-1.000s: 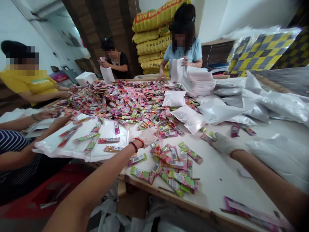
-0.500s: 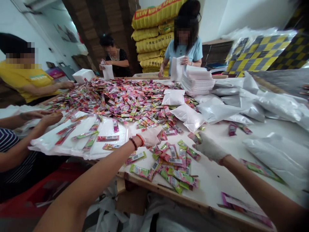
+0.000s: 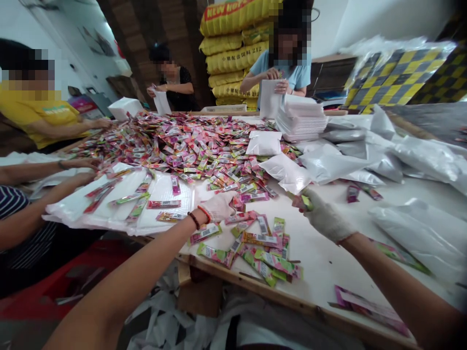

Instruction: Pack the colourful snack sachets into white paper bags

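Observation:
My left hand [image 3: 218, 207], in a white knit glove, reaches over the near edge of a heap of slim packets [image 3: 199, 146]. Its fingers are closed on a pink packet [image 3: 238, 202]. My right hand [image 3: 326, 216], also gloved, is shut on several green and pink packets [image 3: 305, 201]; the glove hides how many. Between and below my hands lies a loose group of pink, green and orange packets [image 3: 260, 238]. Just beyond the right hand lies a plump white mailer bag [image 3: 285, 172].
White bubble mailers [image 3: 120, 214] with packets on top lie fanned at left, beside a co-worker's arms [image 3: 69, 182]. Silvery filled bags [image 3: 368, 155] cover the table's right side, near a stack of white mailers [image 3: 301, 119]. Three other people work around the table [image 3: 317, 272].
My left hand has drawn back slightly to the left, with a packet at its fingertips. My right hand has lifted and moved right with its packets. The co-worker opposite now has a hand at a mailer's opening.

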{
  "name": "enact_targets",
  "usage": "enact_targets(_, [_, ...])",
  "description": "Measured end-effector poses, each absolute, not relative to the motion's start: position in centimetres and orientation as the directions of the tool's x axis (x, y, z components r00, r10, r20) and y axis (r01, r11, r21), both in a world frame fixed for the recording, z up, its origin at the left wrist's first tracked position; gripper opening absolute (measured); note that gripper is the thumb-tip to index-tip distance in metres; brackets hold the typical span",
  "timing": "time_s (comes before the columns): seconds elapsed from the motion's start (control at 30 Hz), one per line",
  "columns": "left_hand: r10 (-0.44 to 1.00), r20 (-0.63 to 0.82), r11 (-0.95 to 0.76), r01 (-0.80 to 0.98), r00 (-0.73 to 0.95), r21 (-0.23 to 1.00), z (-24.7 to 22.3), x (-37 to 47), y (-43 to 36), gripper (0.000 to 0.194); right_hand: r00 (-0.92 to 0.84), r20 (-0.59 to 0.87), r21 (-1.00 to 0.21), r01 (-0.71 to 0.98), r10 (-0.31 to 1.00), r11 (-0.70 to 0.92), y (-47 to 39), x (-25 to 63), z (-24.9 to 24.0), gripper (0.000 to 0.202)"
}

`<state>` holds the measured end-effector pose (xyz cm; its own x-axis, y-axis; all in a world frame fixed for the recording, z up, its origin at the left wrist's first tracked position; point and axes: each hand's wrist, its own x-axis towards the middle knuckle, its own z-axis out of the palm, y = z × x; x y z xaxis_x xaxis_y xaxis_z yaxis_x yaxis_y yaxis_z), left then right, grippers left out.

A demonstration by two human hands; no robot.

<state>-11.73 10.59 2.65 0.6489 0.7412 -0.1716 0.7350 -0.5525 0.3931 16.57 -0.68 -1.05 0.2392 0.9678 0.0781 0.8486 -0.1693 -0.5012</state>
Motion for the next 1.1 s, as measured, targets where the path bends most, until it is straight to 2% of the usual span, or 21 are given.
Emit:
enact_targets(0.07, [0.755, -0.196, -0.528, 0.758, 0.625, 0.384, 2.5, -11.0, 10.1, 0.031, 0.045, 0.120, -0.609, 0.792, 0.992, 0.038, -1.0, 14.4, -1.1, 0.041])
enact_targets(0.1, [0.750, -0.215, -0.536, 0.766, 0.625, 0.354, 2.2, -10.4, 10.0, 0.031, -0.060, 0.127, -0.625, 0.770, 0.990, 0.127, -1.1, 12.9, -1.2, 0.036])
enact_targets(0.2, [0.738, -0.273, -0.570, 0.787, 0.616, 0.236, 1.2, -8.7, 10.0, 0.026, -0.291, 0.060, -0.536, 0.798, 0.955, 0.277, -1.1, 8.5, -1.9, 0.031])
enact_targets(0.3, [0.742, -0.292, -0.566, 0.798, 0.603, 0.209, 0.7, -7.8, 10.6, 0.020, -0.330, -0.126, -0.384, 0.886, 0.936, 0.261, -0.8, 6.0, -2.5, 0.039])
enact_targets(0.37, [0.746, -0.288, -0.563, 0.799, 0.601, 0.211, 1.3, -8.4, 11.0, 0.020, -0.317, -0.181, -0.330, 0.911, 0.931, 0.246, -0.5, 5.9, -2.4, 0.040])
enact_targets(0.53, [0.778, -0.209, -0.535, 0.799, 0.593, 0.277, 5.1, -12.8, 10.2, 0.025, -0.399, -0.007, -0.297, 0.877, 0.917, 0.379, 0.9, 9.1, -0.3, 0.033])
enact_targets(0.63, [0.791, -0.280, -0.502, 0.839, 0.544, 0.212, 5.8, -15.5, 8.6, 0.023, -0.475, 0.038, -0.240, 0.850, 0.879, 0.469, 1.8, 10.5, 0.8, 0.030])
enact_targets(0.73, [0.804, -0.365, -0.478, 0.875, 0.470, 0.075, 4.1, -16.9, 7.2, 0.021, -0.613, -0.128, -0.125, 0.790, 0.780, 0.600, 2.3, 10.2, 1.1, 0.032])
enact_targets(0.8, [0.827, -0.372, -0.445, 0.895, 0.421, 0.022, 2.5, -17.0, 6.7, 0.026, -0.638, -0.251, -0.042, 0.759, 0.728, 0.650, 2.5, 9.5, 1.0, 0.031])
enact_targets(0.87, [0.841, -0.353, -0.444, 0.896, 0.411, -0.016, 1.5, -17.0, 6.5, 0.028, -0.597, -0.308, 0.038, 0.770, 0.740, 0.637, 2.6, 9.2, 0.7, 0.024])
enact_targets(0.97, [0.816, -0.256, -0.537, 0.844, 0.518, -0.004, 1.6, -16.8, 6.9, 0.018, -0.485, -0.234, 0.110, 0.848, 0.842, 0.519, 2.7, 10.0, 0.5, 0.016])
enact_targets(1.03, [0.817, -0.178, -0.543, 0.836, 0.548, 0.081, 2.4, -16.8, 7.4, 0.014, -0.375, -0.129, 0.061, 0.921, 0.918, 0.385, 2.6, 11.2, 0.4, 0.018])
enact_targets(1.1, [0.865, -0.125, -0.454, 0.864, 0.486, 0.219, 3.5, -16.6, 8.1, 0.017, -0.225, -0.039, -0.052, 0.973, 0.974, 0.223, 2.3, 12.5, 0.4, 0.024])
